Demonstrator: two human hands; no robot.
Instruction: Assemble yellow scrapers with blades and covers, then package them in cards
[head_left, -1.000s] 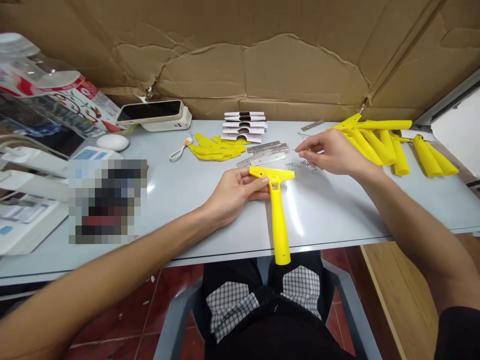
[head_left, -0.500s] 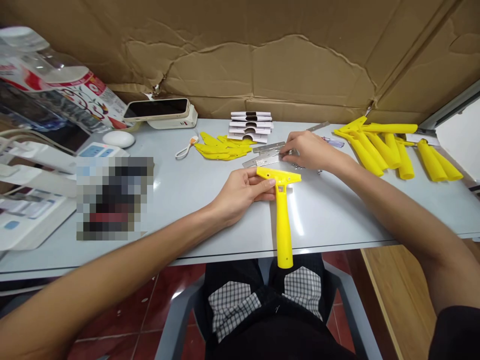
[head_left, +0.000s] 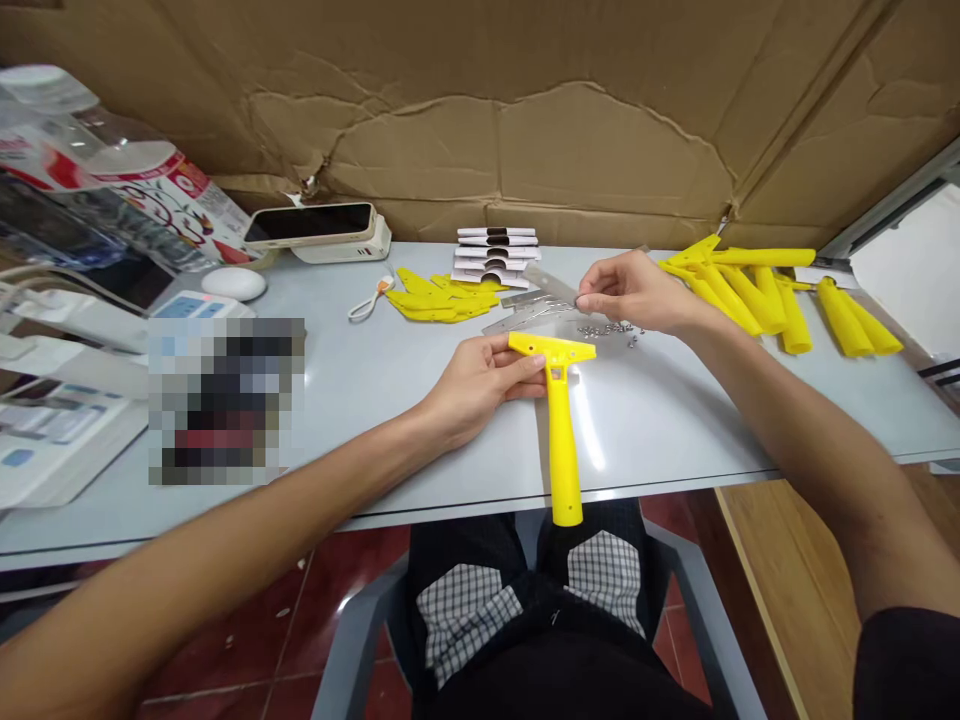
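My left hand (head_left: 491,385) is closed on the head of a yellow plastic scraper handle (head_left: 565,450), whose grip points toward me over the table edge. Between the thumb and fingers of my right hand (head_left: 626,290) is the end of a thin metal plate (head_left: 551,285), lifted at a slant. More metal plates (head_left: 517,318) lie flat beneath it. Small screws (head_left: 611,328) are scattered on the table just below my right hand. Flat yellow plastic pieces (head_left: 439,300) lie in a pile to the left of the plates.
White paper-wrapped packs (head_left: 496,255) are stacked at the back. More yellow handles (head_left: 750,290) lie at the right. A phone (head_left: 311,225), a white mouse (head_left: 234,283), a looped cord (head_left: 369,303) and bottles (head_left: 169,200) occupy the left. Cardboard (head_left: 420,150) stands behind the table.
My right hand has risen from the metal plates with one plate in its fingers, uncovering the screws. My left hand keeps hold of the scraper handle. The view has shifted slightly.
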